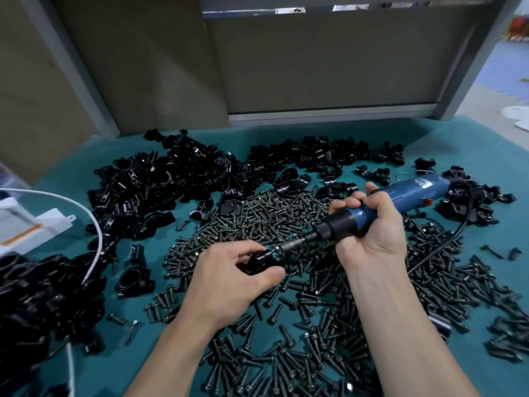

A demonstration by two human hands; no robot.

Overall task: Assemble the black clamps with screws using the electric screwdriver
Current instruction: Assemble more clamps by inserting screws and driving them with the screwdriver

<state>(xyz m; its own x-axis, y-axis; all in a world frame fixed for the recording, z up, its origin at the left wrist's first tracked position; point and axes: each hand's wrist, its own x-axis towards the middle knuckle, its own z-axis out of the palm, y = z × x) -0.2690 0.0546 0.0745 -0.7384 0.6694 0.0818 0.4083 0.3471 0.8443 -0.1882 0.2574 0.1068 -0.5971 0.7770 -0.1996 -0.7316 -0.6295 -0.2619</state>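
Head view: at frame centre the left hand [229, 277] pinches a black clamp [259, 262] between thumb and curled fingers. Just right of it, the right hand [369, 224] wraps around the blue electric screwdriver [400, 199], its bit meeting the clamp. Loose screws [257, 213] cover the green table [372, 130] beneath both hands.

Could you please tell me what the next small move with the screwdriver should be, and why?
Probably run the electric screwdriver to drive the screw home. The right hand grips the tool, its bit meets the screw at the black clamp held in the left hand, and the screw does not look seated yet.
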